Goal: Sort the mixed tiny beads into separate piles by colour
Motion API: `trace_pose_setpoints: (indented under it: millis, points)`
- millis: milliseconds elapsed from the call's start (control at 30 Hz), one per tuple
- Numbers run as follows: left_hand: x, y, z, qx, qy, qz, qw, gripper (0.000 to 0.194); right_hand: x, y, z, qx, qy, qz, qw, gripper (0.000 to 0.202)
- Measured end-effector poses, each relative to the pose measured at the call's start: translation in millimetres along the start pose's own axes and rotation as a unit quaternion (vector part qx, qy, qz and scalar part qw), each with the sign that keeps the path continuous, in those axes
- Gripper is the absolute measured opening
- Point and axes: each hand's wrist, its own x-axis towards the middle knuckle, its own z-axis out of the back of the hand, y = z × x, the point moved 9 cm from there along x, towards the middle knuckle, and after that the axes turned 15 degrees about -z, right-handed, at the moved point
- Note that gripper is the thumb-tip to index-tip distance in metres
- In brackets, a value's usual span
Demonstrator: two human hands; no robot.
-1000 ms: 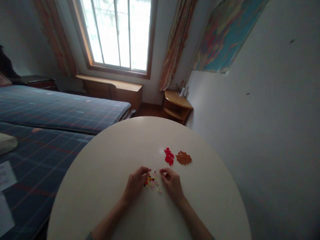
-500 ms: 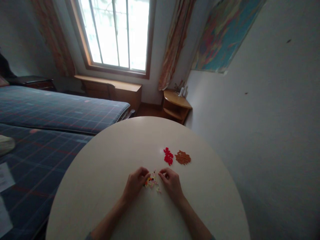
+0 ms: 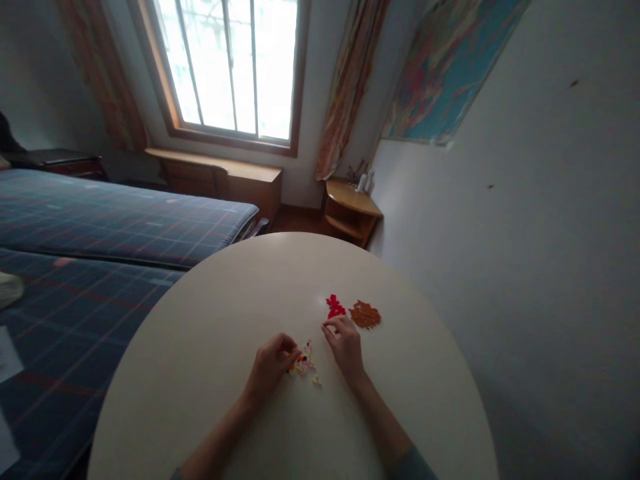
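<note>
Small mixed pieces (image 3: 307,366) in pale yellow, pink, orange and black lie in a loose pile on the round cream table (image 3: 210,320). My left hand (image 3: 274,359) rests at the left edge of that pile, thumb and fingers pinched together; whatever is between them is too small to make out. To the right and a little farther out, my right hand (image 3: 345,343) hovers with thumb and forefinger pinched, and I cannot see what they hold. Just beyond it lies a pile of small red pieces (image 3: 335,305), partly covered by the hand. Beside that sits a pile of brown pieces (image 3: 365,315).
Left of the table stand beds with dark plaid mattresses (image 3: 120,213). A wooden desk (image 3: 250,172) is under the window, and a corner shelf (image 3: 353,200) holds small items. A white wall (image 3: 525,267) runs along the right side.
My right hand has moved away from the mixed pile, outward toward the red pieces, and now covers part of them. The left hand has stayed in place.
</note>
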Motion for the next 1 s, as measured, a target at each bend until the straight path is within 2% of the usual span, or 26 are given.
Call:
trace_pose_setpoints:
  millis: [100, 300, 767, 1000]
  points:
    - [0.7, -2.4, -0.1, 0.0, 0.004, -0.001, 1.0, 0.012, 4.9, 6.3, -4.3, -0.068, -0.033, 0.012, 0.997, 0.009]
    - [0.7, -4.1, -0.1, 0.0, 0.007, 0.008, 1.0, 0.01, 11.4, 13.2, -14.0, -0.153, -0.035, 0.005, 0.988, 0.01]
    - [1.5, -11.6, 0.2, 0.0, 0.014, 0.011, 1.0, 0.006, 33.1, 21.5, -29.9, -0.24, -0.035, 0.011, 0.97, 0.01]
    - [-0.4, -3.5, -2.5, -0.008, 0.009, 0.006, 1.0, 0.008, 46.2, 22.8, -39.7, -0.273, -0.036, 0.007, 0.961, 0.01]
